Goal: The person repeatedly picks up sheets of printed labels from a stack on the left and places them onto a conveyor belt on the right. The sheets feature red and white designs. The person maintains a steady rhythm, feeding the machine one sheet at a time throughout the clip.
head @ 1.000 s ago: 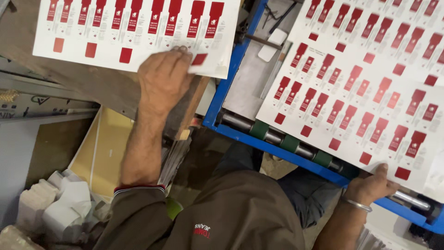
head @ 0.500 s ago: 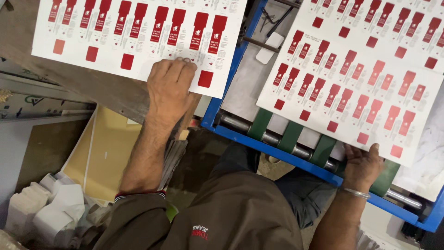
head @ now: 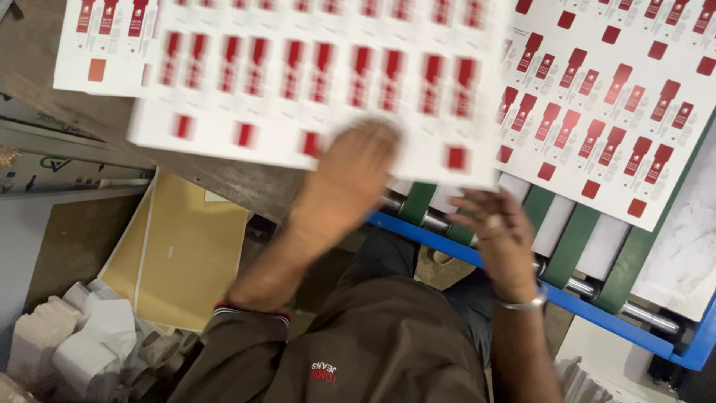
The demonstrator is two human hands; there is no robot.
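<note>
A large white printed sheet [head: 321, 75] with rows of red label shapes hangs blurred in mid-air across the middle. My left hand [head: 350, 179] grips its near edge from below. My right hand [head: 496, 231] sits just under the sheet's lower right corner, fingers spread and apart from it. Under the sheet's left end lies a stack of matching sheets [head: 97, 45] on a wooden table [head: 30, 60]. Another matching sheet [head: 611, 89] lies on the conveyor at the right.
The conveyor has a blue frame [head: 597, 306], green belts [head: 582, 246] and metal rollers. A yellow board [head: 186, 246] leans below the table at left. White cardboard offcuts [head: 82, 336] are piled at the lower left.
My left hand has left the stack and taken a sheet, which now sweeps leftwards from the conveyor. My right hand has risen from the conveyor's edge towards the sheet's corner.
</note>
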